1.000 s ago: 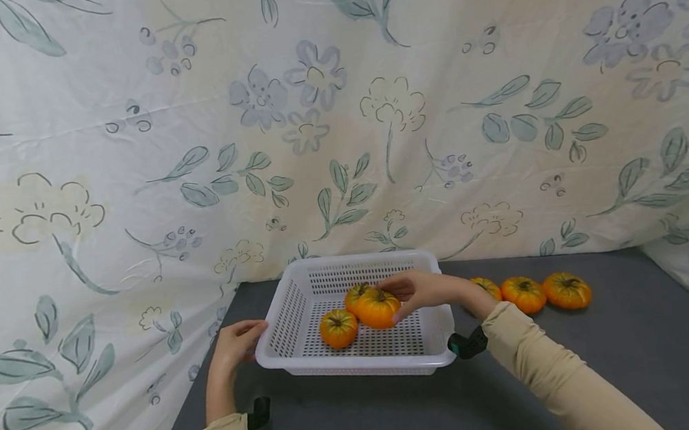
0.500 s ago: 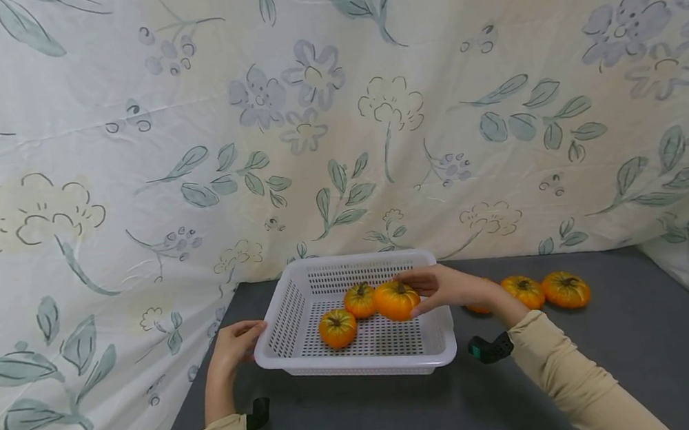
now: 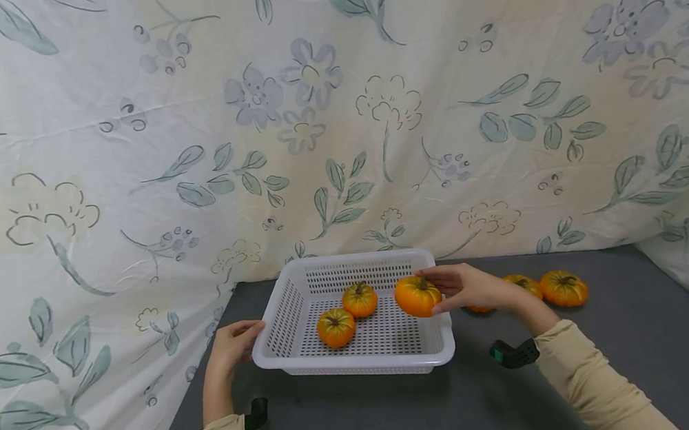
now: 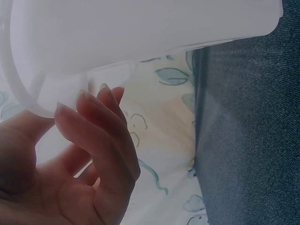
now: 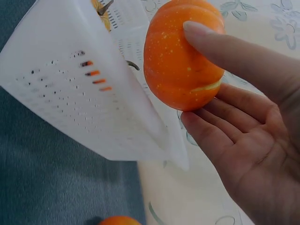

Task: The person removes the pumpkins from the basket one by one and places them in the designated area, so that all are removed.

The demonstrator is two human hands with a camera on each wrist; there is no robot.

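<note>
Our right hand (image 3: 473, 288) pinches a mini pumpkin (image 3: 416, 297) — likely hard and light, best held by its sides — our left hand (image 3: 230, 346) grips the plastic basket (image 3: 352, 364) beside it.

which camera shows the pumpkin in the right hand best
The right wrist view: the held pumpkin appears largest, its speckles visible, though the right hand covers part. The head view shows it smaller, stem visible, overlapping the basket in the image; the left wrist view misses it.

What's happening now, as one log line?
right hand: holds pumpkin | left hand: holds white basket | inside: two pumpkins | table, right: more pumpkins
</note>
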